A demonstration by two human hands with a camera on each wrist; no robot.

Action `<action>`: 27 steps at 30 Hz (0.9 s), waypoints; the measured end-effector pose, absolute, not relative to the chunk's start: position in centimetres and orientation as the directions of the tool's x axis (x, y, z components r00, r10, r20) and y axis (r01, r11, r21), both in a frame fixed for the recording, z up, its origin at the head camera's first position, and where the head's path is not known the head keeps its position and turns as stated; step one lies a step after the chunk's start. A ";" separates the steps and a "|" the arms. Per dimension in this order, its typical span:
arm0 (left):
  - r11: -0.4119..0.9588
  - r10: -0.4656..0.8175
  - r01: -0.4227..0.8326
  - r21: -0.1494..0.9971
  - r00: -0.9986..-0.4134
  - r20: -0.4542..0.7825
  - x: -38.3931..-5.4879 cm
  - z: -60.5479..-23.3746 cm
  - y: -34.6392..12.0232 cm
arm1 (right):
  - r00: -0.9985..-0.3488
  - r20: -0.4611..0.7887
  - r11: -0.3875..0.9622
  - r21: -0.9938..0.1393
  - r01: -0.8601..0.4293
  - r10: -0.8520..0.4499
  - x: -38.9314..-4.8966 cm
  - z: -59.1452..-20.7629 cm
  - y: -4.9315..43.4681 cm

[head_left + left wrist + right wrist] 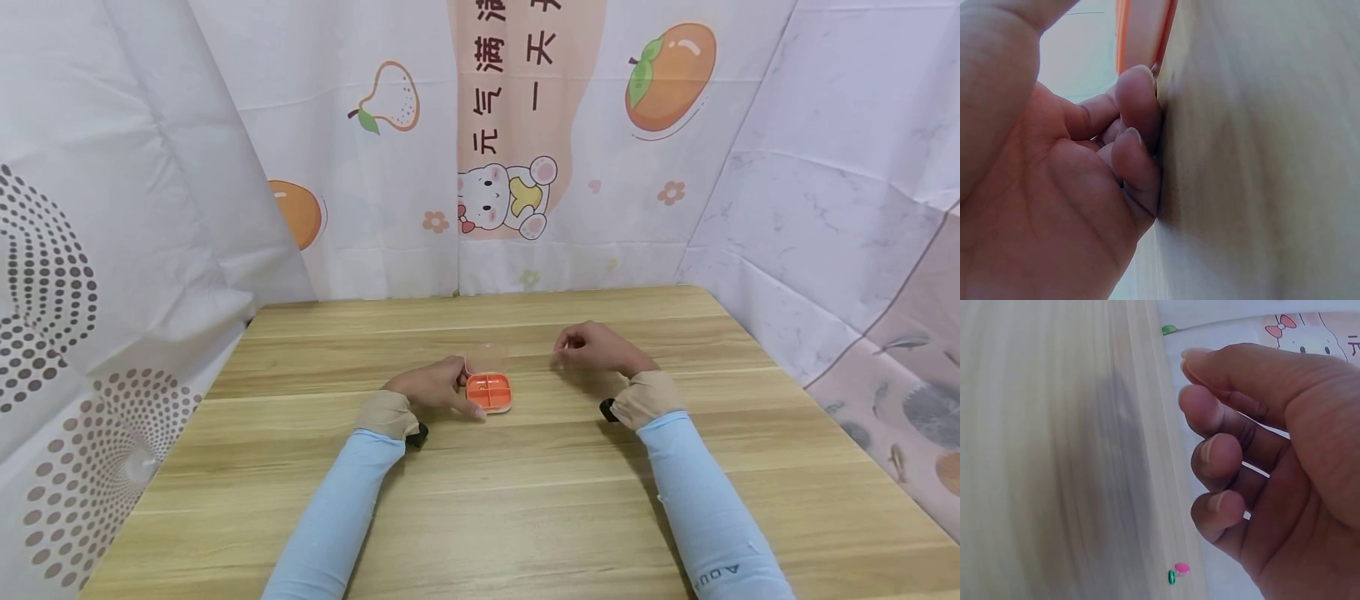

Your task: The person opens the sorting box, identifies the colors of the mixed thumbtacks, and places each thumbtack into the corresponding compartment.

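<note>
A small orange pill box (488, 402) with several compartments lies on the table, its clear lid (487, 358) raised at the back. A tiny yellowish thing, too small to make out, shows in one compartment. My left hand (431, 386) holds the box from its left side, thumb along the near corner and fingers at the far corner. In the left wrist view, curled fingers (1138, 103) rest against the table beside the orange wall. Off to the right, my right hand (596, 346) hovers over the table with loosely curled fingers; nothing shows between them.
The wood-grain table (495, 517) runs back to a printed curtain (405, 250), with more curtains on both sides. In the right wrist view, a small pink piece (1182, 567) and a green piece (1172, 577) appear near the table's edge.
</note>
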State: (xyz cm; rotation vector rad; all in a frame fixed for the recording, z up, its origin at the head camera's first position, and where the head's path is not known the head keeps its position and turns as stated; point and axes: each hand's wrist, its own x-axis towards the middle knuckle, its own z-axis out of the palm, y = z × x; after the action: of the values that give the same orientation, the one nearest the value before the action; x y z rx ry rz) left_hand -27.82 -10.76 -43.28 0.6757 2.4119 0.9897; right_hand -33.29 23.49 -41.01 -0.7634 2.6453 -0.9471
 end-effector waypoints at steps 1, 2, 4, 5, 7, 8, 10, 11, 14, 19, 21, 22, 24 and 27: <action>0.625 0.586 0.270 0.733 -0.782 -0.212 -27.8 -43.3 -10.7 | -0.840 -0.041 0.657 -0.644 -0.391 -0.540 -33.3 -41.0 23.7; 0.626 0.586 0.271 0.731 -0.782 -0.212 -27.8 -43.3 -10.7 | -0.844 -0.046 0.661 -0.646 -0.383 -0.534 -33.4 -41.0 23.8; 0.625 0.587 0.272 0.732 -0.781 -0.211 -27.8 -43.3 -10.7 | -0.851 -0.048 0.668 -0.644 -0.373 -0.522 -33.5 -41.0 24.2; 0.624 0.587 0.272 0.733 -0.781 -0.211 -27.8 -43.3 -10.7 | -0.854 -0.049 0.672 -0.641 -0.371 -0.518 -33.5 -41.0 24.3; 0.621 0.589 0.271 0.735 -0.781 -0.210 -27.8 -43.3 -10.7 | -0.861 -0.050 0.681 -0.636 -0.363 -0.506 -33.4 -40.9 24.5; 0.619 0.590 0.269 0.738 -0.780 -0.210 -27.8 -43.3 -10.7 | -0.865 -0.049 0.686 -0.633 -0.360 -0.499 -33.4 -40.9 24.6; 0.615 0.591 0.268 0.742 -0.779 -0.209 -27.8 -43.3 -10.7 | -0.870 -0.049 0.692 -0.629 -0.355 -0.490 -33.4 -40.8 24.9; 0.615 0.591 0.267 0.742 -0.779 -0.209 -27.8 -43.3 -10.7 | -0.873 -0.049 0.695 -0.628 -0.351 -0.485 -33.4 -40.8 25.0; 0.613 0.590 0.265 0.745 -0.780 -0.208 -27.8 -43.3 -10.8 | -0.878 -0.042 0.700 -0.622 -0.350 -0.476 -33.5 -40.8 25.4; 0.611 0.588 0.261 0.748 -0.782 -0.208 -27.8 -43.3 -10.7 | -0.894 -0.025 0.714 -0.612 -0.341 -0.448 -33.6 -40.9 26.1; 0.614 0.586 0.261 0.745 -0.783 -0.209 -27.8 -43.3 -10.7 | -0.901 -0.026 0.720 -0.611 -0.328 -0.433 -33.7 -41.0 26.4; 0.616 0.585 0.261 0.744 -0.783 -0.210 -27.8 -43.3 -10.7 | -0.904 -0.028 0.724 -0.610 -0.323 -0.427 -33.6 -41.0 26.5; 0.618 0.583 0.259 0.743 -0.784 -0.212 -27.8 -43.3 -10.7 | -0.909 -0.029 0.729 -0.608 -0.314 -0.416 -33.7 -41.0 26.8; 0.613 0.586 0.257 0.747 -0.782 -0.212 -27.8 -43.3 -10.7 | -0.918 -0.026 0.732 -0.613 -0.299 -0.396 -33.7 -41.0 27.2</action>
State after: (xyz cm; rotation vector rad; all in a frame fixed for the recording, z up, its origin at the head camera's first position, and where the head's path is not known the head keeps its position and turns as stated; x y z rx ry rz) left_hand -27.80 -10.74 -43.33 0.6689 2.4002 1.0130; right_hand -33.74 27.23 -41.01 -0.5610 2.7775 -0.9427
